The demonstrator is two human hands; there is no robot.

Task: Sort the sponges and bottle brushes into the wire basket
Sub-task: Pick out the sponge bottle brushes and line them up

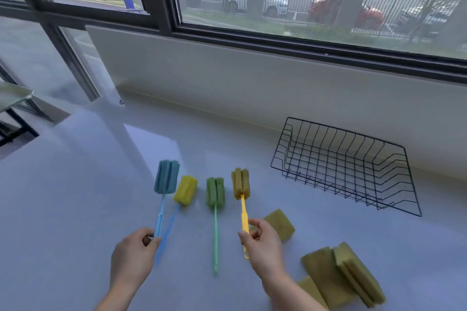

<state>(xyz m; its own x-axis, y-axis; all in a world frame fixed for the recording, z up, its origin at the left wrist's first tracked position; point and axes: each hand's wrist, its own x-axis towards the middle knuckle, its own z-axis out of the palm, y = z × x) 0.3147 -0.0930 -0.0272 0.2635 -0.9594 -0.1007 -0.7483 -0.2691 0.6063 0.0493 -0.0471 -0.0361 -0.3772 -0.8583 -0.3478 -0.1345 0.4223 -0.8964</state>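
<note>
Both pinch handles: left hand teal brush, right hand tan brush

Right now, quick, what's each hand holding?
Left hand grips the teal-headed brush by its handle.
Right hand pinches the yellow-handled brush.

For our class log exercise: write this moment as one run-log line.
left hand: grips blue-headed brush | right hand: grips yellow-handled brush | wire basket: empty | sponges: on counter
</note>
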